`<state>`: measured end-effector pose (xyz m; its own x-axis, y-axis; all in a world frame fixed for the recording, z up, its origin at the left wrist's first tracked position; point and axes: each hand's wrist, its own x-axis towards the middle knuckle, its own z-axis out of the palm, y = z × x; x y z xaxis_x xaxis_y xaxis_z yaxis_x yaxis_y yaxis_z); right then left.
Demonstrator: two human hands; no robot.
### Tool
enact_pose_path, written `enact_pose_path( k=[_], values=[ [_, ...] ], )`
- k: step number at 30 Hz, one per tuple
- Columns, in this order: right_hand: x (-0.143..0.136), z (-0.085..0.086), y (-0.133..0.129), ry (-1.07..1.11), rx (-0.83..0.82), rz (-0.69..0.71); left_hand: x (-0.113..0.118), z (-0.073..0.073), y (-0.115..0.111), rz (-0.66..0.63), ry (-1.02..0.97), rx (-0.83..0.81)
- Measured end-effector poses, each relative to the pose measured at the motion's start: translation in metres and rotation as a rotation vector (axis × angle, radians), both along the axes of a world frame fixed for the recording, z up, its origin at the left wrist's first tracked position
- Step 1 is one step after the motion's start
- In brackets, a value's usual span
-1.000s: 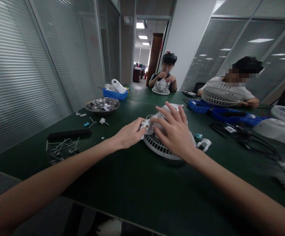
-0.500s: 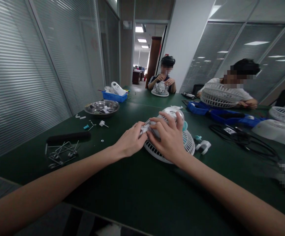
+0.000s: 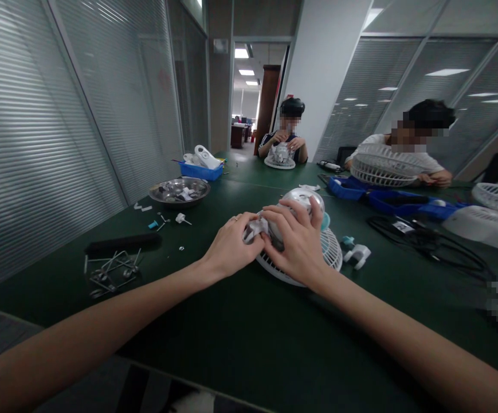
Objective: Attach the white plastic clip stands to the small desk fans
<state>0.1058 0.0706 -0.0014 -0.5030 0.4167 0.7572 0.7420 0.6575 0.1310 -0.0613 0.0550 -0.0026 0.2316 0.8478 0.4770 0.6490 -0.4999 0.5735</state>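
A fan's white round grille [image 3: 331, 252] lies on the table, and a white motor housing [image 3: 304, 198] sits on top of it. My right hand [image 3: 295, 238] is wrapped over the near side of the housing, thumb and fingers curled on it. Beside it, my left hand [image 3: 232, 244] pinches a small white plastic part [image 3: 255, 229] at the housing's left side. The fingertips of both hands nearly meet there, and they hide how the part joins the housing. Right of the grille rest a white bracket-like piece [image 3: 359, 256] and a teal piece [image 3: 348, 241].
Leftward are a metal bowl of parts [image 3: 180, 201], a blue bin [image 3: 201, 170], a dark bar [image 3: 122, 243] and bent metal wires [image 3: 113, 272]. Black cable [image 3: 429, 244] and a white cover [image 3: 481, 225] lie rightward. Two people [image 3: 291, 129] [image 3: 424, 137] work on fans across the green table [image 3: 249, 338].
The left hand's grip has shifted slightly around the white part, more of which shows now. The right hand stays on the housing. The whole view has moved a little.
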Motion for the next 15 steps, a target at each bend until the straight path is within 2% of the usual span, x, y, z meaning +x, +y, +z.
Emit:
enact_pose_path(
  k=[6, 10, 12, 15],
  values=[
    [0.005, 0.0, -0.002, -0.081, 0.004, -0.001, -0.001, -0.002, 0.003, 0.013, 0.063, 0.029],
    [0.008, -0.001, 0.003, -0.114, 0.065, 0.003, -0.003, -0.003, 0.004, 0.012, 0.059, 0.03],
    [0.009, 0.001, 0.007, -0.133, 0.109, 0.004, -0.005, -0.005, 0.006, -0.027, -0.022, 0.0],
    [0.013, 0.002, 0.01, -0.121, 0.154, -0.003, -0.006, -0.007, 0.009, -0.112, -0.275, -0.122]
  ],
)
